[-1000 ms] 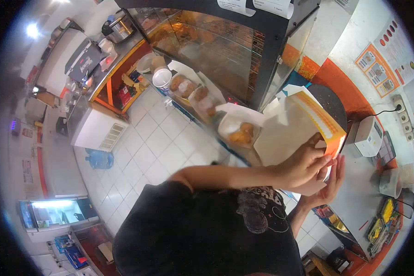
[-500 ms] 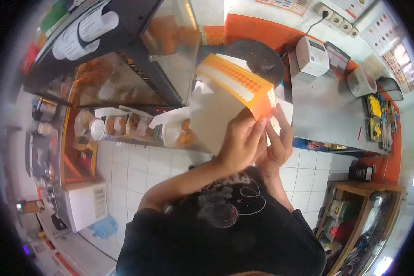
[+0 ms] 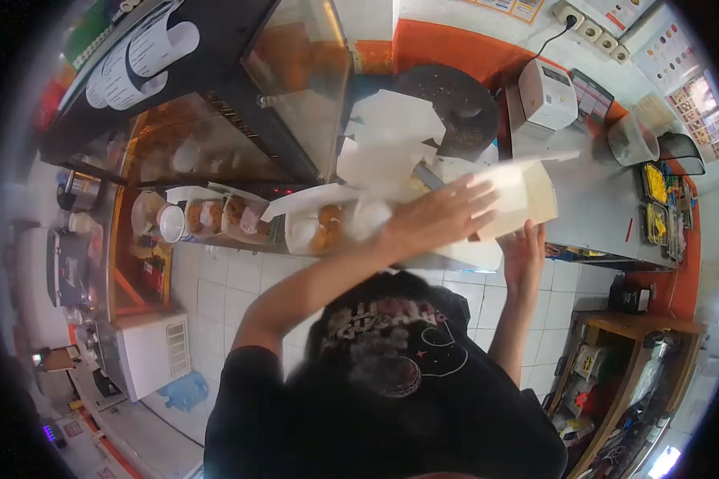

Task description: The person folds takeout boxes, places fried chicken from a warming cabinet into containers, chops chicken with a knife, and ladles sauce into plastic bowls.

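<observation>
An open carton (image 3: 527, 194), pale on its inside, is held up over the counter at the right. My right hand (image 3: 526, 251) grips it from below at its near side. My left hand (image 3: 451, 211) reaches across with its fingers stretched out at the carton's left side, partly blurred. Beneath and behind that hand lie white unfolded cartons (image 3: 395, 120). To the left, an open box (image 3: 299, 231) holds browned pieces of food (image 3: 327, 227), beside a blurred round white item (image 3: 369, 217).
Two more food boxes (image 3: 233, 231) and a white cup (image 3: 171, 223) stand farther left. A glass display cabinet (image 3: 295, 104) has its door open. Behind are a round black pan (image 3: 455, 108) and a white printer (image 3: 547, 94). Yellow packets (image 3: 655, 184) lie at the right.
The carton has moved right and turned so its pale inside shows. My left hand has let go of the orange edge and spread its fingers; the white cartons behind are now uncovered.
</observation>
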The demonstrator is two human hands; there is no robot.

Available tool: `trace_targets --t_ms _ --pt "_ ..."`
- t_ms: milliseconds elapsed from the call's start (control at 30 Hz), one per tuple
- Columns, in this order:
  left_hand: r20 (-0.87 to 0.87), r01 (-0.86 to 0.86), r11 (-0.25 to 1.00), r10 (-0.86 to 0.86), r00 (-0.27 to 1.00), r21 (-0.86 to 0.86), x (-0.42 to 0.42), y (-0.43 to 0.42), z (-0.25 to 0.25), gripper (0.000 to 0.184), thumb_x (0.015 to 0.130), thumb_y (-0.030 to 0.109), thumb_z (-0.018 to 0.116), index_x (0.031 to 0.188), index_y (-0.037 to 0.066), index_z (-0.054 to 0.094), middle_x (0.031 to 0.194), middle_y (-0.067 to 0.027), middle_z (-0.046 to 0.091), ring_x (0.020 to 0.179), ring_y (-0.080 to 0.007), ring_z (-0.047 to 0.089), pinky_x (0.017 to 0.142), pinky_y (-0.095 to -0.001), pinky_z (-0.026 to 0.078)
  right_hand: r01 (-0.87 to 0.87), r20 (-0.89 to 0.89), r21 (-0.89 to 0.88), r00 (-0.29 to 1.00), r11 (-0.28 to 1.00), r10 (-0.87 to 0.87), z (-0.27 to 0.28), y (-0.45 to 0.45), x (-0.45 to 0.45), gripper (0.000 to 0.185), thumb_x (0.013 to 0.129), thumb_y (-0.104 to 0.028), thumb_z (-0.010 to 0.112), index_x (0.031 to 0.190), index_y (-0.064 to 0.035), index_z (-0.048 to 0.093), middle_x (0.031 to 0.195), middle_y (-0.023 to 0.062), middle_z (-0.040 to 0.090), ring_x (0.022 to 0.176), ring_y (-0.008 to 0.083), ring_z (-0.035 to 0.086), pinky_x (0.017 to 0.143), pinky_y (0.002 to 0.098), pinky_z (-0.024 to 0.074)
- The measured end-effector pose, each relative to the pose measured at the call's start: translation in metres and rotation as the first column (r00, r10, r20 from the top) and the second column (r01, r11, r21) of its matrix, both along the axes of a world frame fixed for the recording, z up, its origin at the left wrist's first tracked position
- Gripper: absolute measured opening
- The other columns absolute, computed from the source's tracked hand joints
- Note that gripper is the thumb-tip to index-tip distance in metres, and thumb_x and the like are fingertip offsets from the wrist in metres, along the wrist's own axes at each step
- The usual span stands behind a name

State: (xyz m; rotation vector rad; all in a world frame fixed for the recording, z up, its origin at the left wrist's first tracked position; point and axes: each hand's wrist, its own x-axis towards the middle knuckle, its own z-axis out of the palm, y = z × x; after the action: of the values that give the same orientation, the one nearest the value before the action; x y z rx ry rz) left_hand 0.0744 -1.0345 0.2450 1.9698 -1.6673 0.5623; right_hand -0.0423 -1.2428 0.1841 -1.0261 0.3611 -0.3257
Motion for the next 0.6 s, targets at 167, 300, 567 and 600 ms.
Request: trace_targets --t_ms 167,300,567,600 --pt "-0.507 -0.519 0.846 0.397 0.765 -0.12 0.073 0.012 -0.053 0.026 0.09 0.014 0.057 0.114 0.005 0.062 0.103 -0.0153 0.063 0.101 -0.0301 0.064 0.086 -0.042 0.053 0.265 0.009 0.349 0.958 0.899 -0.286 -0.133 -0.047 0.031 0.074 0.095 -0.012 0.059 0.147 -0.0255 0.008 0.113 0.0131 0.051 0.11 0.0321 0.056 0.089 0.05 0.053" --pt "-0.379 -0.312 0.518 0.83 0.409 0.797 0.145 0.011 -0.114 0.044 0.084 0.032 0.068 0.116 0.002 0.062 0.103 -0.018 0.068 0.098 -0.0307 0.067 0.082 -0.0411 0.054 0.339 -0.133 0.18 0.938 0.923 -0.319 -0.204 -0.052 0.048 0.084 0.089 -0.006 0.063 0.146 -0.0232 0.004 0.111 0.012 0.05 0.094 0.025 0.059 0.091 0.0493 0.0538" --pt "-0.238 -0.105 0.364 0.773 0.588 0.926 0.157 0.006 -0.179 0.045 0.08 0.027 0.067 0.117 0.003 0.065 0.11 -0.023 0.068 0.102 -0.0383 0.066 0.085 -0.0443 0.054 0.045 -0.555 -0.196 0.818 0.98 -0.149 -0.149 -0.023 0.032 0.07 0.088 -0.026 0.072 0.135 0.0062 0.033 0.096 0.0172 0.065 0.063 0.018 0.064 0.057 0.0281 0.0516" --pt "-0.231 -0.108 0.36 0.773 0.591 0.927 0.158 0.009 -0.181 0.045 0.08 0.027 0.067 0.117 0.003 0.065 0.11 -0.023 0.068 0.102 -0.0383 0.066 0.085 -0.0443 0.054 0.026 -0.553 -0.249 0.817 0.968 -0.164 -0.149 -0.027 0.029 0.062 0.088 -0.029 0.072 0.129 0.0069 0.042 0.09 0.0164 0.065 0.062 0.0171 0.063 0.054 0.0269 0.0488"
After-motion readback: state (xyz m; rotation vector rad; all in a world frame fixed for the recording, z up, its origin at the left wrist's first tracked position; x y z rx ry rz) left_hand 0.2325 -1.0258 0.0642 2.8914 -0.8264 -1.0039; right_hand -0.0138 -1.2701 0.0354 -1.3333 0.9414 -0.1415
